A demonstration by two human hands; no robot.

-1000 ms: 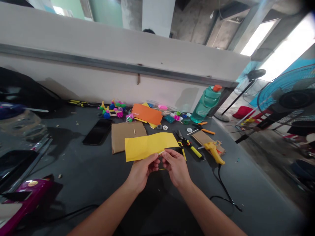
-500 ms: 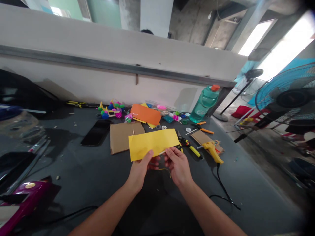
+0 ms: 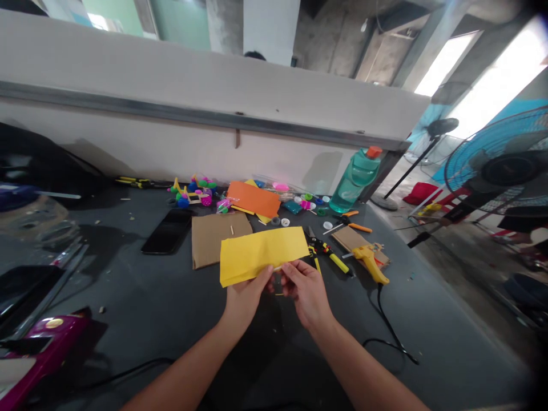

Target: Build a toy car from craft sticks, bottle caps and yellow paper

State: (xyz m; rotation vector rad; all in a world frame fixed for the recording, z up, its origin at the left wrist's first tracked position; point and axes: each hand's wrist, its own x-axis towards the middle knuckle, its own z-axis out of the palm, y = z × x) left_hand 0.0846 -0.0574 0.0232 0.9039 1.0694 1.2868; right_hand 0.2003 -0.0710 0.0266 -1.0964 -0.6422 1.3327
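Note:
A rectangular sheet of yellow paper (image 3: 261, 251) is held above the dark table, its lower edge toward me. My left hand (image 3: 248, 294) is closed on that lower edge, thumb on top and fingers underneath. Close beside it, my right hand (image 3: 303, 285) pinches a small pale stick (image 3: 278, 268) at the paper's edge, thumb against the fingertips. The fingers beneath the paper are partly hidden. Behind the sheet lies a piece of brown cardboard (image 3: 209, 240) with a short wooden stick (image 3: 232, 230) on it.
A black phone (image 3: 168, 233) lies left of the cardboard. Pliers (image 3: 338, 262) and a yellow glue gun (image 3: 370, 262) with a black cord are on the right. Orange paper (image 3: 252, 198), small colourful parts and a green bottle (image 3: 354, 180) stand along the wall.
The yellow paper has shifted slightly left and toward me. My left thumb has slid right along its edge, bringing the two hands' fingertips closer together.

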